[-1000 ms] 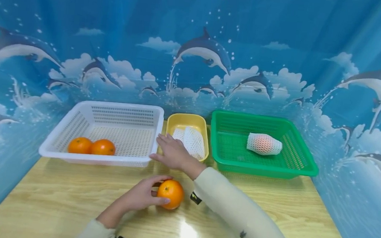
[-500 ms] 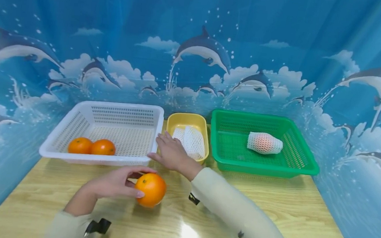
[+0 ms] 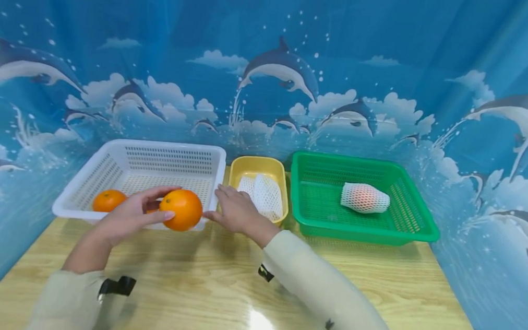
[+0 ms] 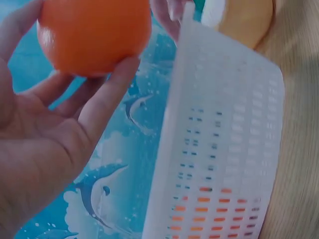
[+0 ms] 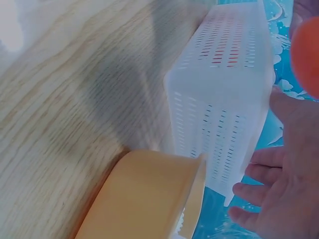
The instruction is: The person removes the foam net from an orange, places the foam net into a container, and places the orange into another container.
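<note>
My left hand (image 3: 122,218) holds a large orange (image 3: 181,210) between thumb and fingers, raised at the front rim of the white basket (image 3: 176,149). In the left wrist view, the fingertips (image 4: 124,67) press against the orange's underside. A second orange (image 3: 109,200) lies inside the basket at its front left; another next to it is mostly hidden behind my left hand. My right hand (image 3: 238,210) rests on the basket's right rim near the front corner, fingers lightly bent in the right wrist view, with the thumb (image 5: 281,102) at the rim.
A yellow tray (image 3: 257,162) with white foam nets (image 3: 268,197) stands just right of the white basket. Beyond it is a green basket (image 3: 366,236) with a net-wrapped fruit (image 3: 366,198) inside. Behind everything hangs a blue dolphin curtain (image 3: 276,30). The wooden table (image 3: 214,297) extends in front.
My left hand has lifted the orange off the table and carried it left and forward to the white basket's front rim. My right hand has stayed at the basket's right edge.
</note>
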Demonstrator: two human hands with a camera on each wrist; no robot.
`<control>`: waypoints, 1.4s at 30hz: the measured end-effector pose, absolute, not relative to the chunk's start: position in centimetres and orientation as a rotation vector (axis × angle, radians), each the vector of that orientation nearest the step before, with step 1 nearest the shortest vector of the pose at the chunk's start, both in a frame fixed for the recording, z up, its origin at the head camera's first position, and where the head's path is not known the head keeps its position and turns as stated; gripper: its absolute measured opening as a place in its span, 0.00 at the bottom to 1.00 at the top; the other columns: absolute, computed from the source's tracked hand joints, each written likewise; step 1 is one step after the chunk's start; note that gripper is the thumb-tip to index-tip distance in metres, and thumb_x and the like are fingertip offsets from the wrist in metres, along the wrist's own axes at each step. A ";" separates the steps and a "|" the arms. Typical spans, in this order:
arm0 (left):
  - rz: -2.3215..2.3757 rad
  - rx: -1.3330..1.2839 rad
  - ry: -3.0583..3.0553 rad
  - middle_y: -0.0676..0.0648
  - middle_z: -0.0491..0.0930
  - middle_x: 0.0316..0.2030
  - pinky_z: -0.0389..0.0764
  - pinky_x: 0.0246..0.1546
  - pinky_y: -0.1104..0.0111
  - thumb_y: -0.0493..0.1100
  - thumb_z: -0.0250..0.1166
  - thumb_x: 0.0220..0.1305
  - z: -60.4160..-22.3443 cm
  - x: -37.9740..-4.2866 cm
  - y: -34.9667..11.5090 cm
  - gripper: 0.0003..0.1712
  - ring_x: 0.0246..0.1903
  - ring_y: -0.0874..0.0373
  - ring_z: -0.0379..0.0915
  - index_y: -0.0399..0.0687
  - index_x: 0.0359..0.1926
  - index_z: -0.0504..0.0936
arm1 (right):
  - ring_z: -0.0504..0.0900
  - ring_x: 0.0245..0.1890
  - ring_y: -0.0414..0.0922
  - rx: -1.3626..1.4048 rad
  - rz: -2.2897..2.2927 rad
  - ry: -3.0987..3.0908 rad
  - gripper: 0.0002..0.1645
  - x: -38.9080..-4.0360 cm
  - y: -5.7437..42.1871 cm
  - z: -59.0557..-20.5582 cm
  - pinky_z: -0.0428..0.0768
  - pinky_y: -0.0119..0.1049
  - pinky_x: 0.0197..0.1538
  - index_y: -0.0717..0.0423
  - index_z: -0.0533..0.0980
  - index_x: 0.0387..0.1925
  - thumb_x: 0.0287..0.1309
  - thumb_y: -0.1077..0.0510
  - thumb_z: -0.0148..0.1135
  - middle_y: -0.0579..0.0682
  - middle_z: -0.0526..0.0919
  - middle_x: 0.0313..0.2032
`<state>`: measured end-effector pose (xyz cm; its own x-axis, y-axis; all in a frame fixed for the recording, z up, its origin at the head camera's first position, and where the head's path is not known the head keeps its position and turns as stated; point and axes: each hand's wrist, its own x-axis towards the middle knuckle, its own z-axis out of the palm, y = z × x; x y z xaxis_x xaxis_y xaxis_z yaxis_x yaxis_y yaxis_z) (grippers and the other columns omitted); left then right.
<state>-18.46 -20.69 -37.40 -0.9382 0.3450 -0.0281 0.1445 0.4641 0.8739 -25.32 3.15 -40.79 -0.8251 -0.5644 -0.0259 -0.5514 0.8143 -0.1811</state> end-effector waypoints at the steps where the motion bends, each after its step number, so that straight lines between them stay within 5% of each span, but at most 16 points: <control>1: 1.449 0.379 2.537 0.35 0.64 0.66 0.79 0.52 0.54 0.52 0.63 0.67 -37.4 -18.6 -20.8 0.40 0.57 0.39 0.69 0.43 0.73 0.59 | 0.59 0.71 0.48 -0.894 -0.259 2.911 0.46 -25.3 3.1 -40.8 0.64 0.47 0.69 0.55 0.59 0.72 0.64 0.30 0.50 0.52 0.58 0.73; 8: 1.269 0.195 2.753 0.34 0.59 0.69 0.80 0.50 0.49 0.63 0.62 0.63 -37.7 -20.7 -21.4 0.49 0.62 0.35 0.63 0.43 0.74 0.55 | 0.58 0.71 0.47 -0.866 -0.243 2.887 0.47 -24.9 2.9 -40.6 0.63 0.47 0.69 0.56 0.56 0.73 0.66 0.32 0.48 0.52 0.55 0.74; 14: 1.131 0.186 2.860 0.31 0.63 0.66 0.84 0.40 0.55 0.57 0.64 0.64 -38.4 -22.0 -21.1 0.47 0.53 0.37 0.71 0.39 0.73 0.55 | 0.60 0.71 0.46 -0.865 -0.212 2.906 0.46 -25.0 2.9 -40.7 0.66 0.48 0.67 0.56 0.55 0.74 0.67 0.32 0.46 0.51 0.54 0.74; 21: 0.905 0.177 2.937 0.29 0.65 0.64 0.73 0.52 0.43 0.53 0.65 0.64 -39.3 -23.8 -20.6 0.44 0.54 0.36 0.70 0.33 0.71 0.58 | 0.61 0.70 0.47 -0.838 -0.245 2.889 0.46 -24.9 3.0 -40.8 0.68 0.46 0.66 0.56 0.54 0.74 0.67 0.33 0.46 0.52 0.52 0.75; 32: 0.632 0.185 2.958 0.28 0.72 0.58 0.72 0.52 0.42 0.54 0.68 0.61 -40.8 -25.3 -20.0 0.42 0.50 0.36 0.71 0.28 0.66 0.66 | 0.65 0.68 0.49 -0.818 -0.295 2.854 0.45 -24.8 2.8 -40.8 0.74 0.42 0.62 0.56 0.52 0.75 0.68 0.34 0.46 0.52 0.50 0.75; 42: 0.467 0.155 2.906 0.28 0.73 0.57 0.47 0.66 0.36 0.55 0.67 0.60 -41.0 -26.2 -19.8 0.39 0.57 0.31 0.66 0.28 0.61 0.71 | 0.63 0.69 0.48 -0.819 -0.305 2.853 0.46 -24.6 2.8 -40.7 0.74 0.42 0.63 0.56 0.51 0.75 0.68 0.34 0.46 0.53 0.50 0.75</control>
